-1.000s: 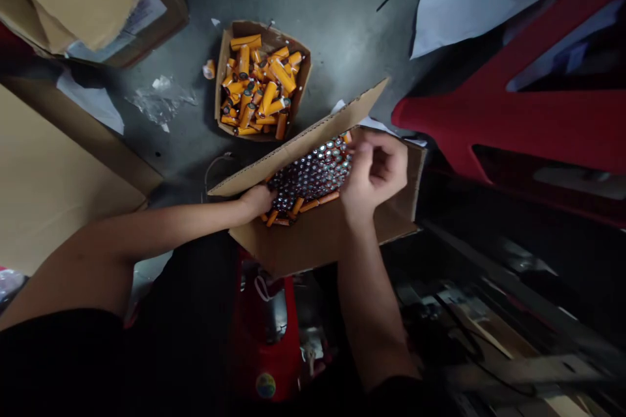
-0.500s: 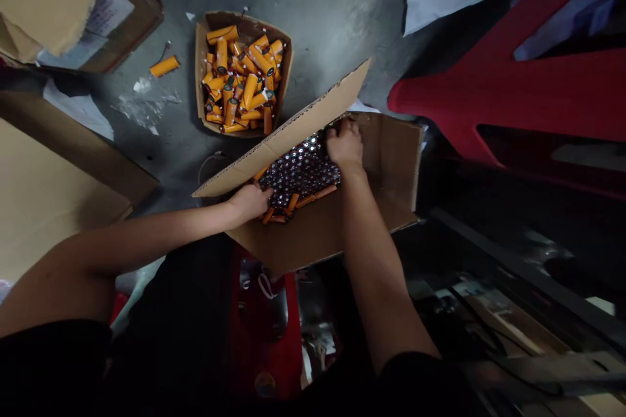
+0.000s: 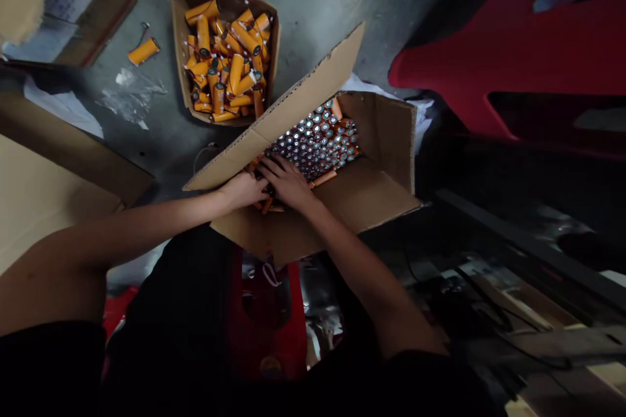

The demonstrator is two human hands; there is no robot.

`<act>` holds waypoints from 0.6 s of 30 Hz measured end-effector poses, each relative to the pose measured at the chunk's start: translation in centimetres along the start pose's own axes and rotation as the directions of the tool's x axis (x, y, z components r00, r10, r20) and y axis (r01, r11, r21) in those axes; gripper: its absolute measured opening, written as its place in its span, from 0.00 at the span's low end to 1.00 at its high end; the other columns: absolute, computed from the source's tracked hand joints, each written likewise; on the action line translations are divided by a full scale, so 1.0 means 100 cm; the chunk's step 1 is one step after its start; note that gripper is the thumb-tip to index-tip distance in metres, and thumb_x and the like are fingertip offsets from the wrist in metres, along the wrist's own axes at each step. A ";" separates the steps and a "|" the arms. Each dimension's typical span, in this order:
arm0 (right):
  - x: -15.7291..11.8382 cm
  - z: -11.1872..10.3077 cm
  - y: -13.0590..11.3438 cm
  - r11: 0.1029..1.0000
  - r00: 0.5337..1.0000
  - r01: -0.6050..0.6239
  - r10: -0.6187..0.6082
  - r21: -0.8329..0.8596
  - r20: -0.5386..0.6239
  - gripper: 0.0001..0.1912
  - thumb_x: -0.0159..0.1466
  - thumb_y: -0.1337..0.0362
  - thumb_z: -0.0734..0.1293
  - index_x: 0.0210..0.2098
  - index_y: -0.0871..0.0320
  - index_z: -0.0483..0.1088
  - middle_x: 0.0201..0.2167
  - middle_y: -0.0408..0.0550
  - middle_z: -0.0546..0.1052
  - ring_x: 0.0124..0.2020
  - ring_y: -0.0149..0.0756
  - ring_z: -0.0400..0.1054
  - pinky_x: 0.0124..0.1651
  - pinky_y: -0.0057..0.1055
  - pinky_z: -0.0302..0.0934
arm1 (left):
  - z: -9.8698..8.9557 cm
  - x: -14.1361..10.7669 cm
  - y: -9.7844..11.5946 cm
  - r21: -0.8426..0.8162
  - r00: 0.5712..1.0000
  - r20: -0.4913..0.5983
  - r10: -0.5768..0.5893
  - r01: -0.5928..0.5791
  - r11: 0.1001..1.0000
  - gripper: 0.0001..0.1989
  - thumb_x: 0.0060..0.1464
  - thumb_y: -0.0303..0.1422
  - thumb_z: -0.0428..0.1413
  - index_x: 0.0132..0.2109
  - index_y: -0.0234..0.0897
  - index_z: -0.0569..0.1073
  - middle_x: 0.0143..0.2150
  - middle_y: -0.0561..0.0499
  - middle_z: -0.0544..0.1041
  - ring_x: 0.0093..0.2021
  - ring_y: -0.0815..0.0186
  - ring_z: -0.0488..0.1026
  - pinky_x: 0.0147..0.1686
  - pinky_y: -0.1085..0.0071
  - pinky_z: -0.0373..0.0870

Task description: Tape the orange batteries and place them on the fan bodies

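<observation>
An open cardboard box (image 3: 386,182) stands in front of me. Inside it, many orange cylindrical batteries (image 3: 323,137) are packed upright with their round ends showing. A few more, such as one orange battery (image 3: 325,178), lie on their sides along the near edge. My left hand (image 3: 244,190) reaches into the box's left corner, its fingers curled in among batteries; what they hold is hidden. Right beside it, my right hand (image 3: 288,184) lies palm down over the batteries, fingers spread and the tips close to the left hand.
Beyond the open box flap (image 3: 293,98) sits a smaller carton (image 3: 177,45) heaped with loose wired orange batteries. A single battery (image 3: 143,51) and clear plastic scraps (image 3: 130,94) lie on the floor. A red plastic stool (image 3: 454,71) is at the right, other cardboard boxes (image 3: 112,6) at the left.
My right hand has moved left from the far right of the packed batteries to beside my left hand, uncovering upright batteries there. The dark see-through look over the rows has given way to clearer battery ends.
</observation>
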State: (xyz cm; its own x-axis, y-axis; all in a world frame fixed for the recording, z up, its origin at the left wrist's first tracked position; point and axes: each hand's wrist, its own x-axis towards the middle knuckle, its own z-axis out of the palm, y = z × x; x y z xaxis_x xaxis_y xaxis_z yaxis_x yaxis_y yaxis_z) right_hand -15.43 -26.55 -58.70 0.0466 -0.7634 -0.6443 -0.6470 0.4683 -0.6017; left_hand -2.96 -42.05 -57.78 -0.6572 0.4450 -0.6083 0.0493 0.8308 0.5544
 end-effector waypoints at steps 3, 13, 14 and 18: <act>0.012 -0.003 -0.001 0.997 0.999 -0.041 0.040 -0.064 -0.018 0.32 0.80 0.67 0.53 0.82 0.55 0.58 0.80 0.57 0.63 0.79 0.57 0.53 0.81 0.57 0.47 | 0.002 -0.001 0.001 -0.031 1.000 -0.019 0.017 -0.018 0.999 0.14 0.73 0.29 0.56 0.52 0.43 0.88 0.59 0.36 0.80 0.56 0.41 0.81 0.51 0.51 0.75; 0.007 -0.025 0.008 0.973 0.993 -0.114 0.104 -0.203 -0.056 0.27 0.81 0.67 0.52 0.70 0.58 0.73 0.75 0.61 0.71 0.74 0.58 0.60 0.77 0.59 0.52 | 0.003 0.002 0.010 -0.071 0.994 -0.020 -0.109 0.107 0.992 0.17 0.71 0.23 0.55 0.52 0.38 0.88 0.61 0.33 0.79 0.65 0.31 0.75 0.55 0.45 0.74; -0.001 -0.026 0.007 0.968 0.990 -0.141 0.135 -0.209 -0.044 0.27 0.81 0.67 0.51 0.70 0.60 0.72 0.72 0.63 0.73 0.72 0.59 0.63 0.74 0.58 0.56 | 0.004 -0.001 0.010 -0.073 0.995 -0.031 -0.099 0.096 0.993 0.16 0.70 0.23 0.55 0.52 0.39 0.88 0.62 0.34 0.79 0.67 0.30 0.73 0.56 0.43 0.73; -0.037 -0.027 -0.004 0.966 0.975 -0.180 0.200 -0.188 0.095 0.24 0.81 0.64 0.55 0.63 0.66 0.76 0.60 0.68 0.82 0.64 0.58 0.70 0.64 0.50 0.64 | 0.004 -0.007 0.004 -0.016 1.000 0.004 -0.023 0.023 1.000 0.18 0.71 0.23 0.52 0.51 0.38 0.87 0.61 0.34 0.78 0.64 0.34 0.75 0.53 0.46 0.74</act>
State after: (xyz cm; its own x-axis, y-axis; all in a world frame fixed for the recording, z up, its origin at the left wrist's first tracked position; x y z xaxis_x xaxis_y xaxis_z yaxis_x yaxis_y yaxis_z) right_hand -17.38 -25.11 -54.82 -0.0113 -0.6084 -0.7936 -0.7761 0.5058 -0.3767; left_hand -2.22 -41.89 -57.35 -0.6554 0.4267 -0.6232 0.0220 0.8355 0.5490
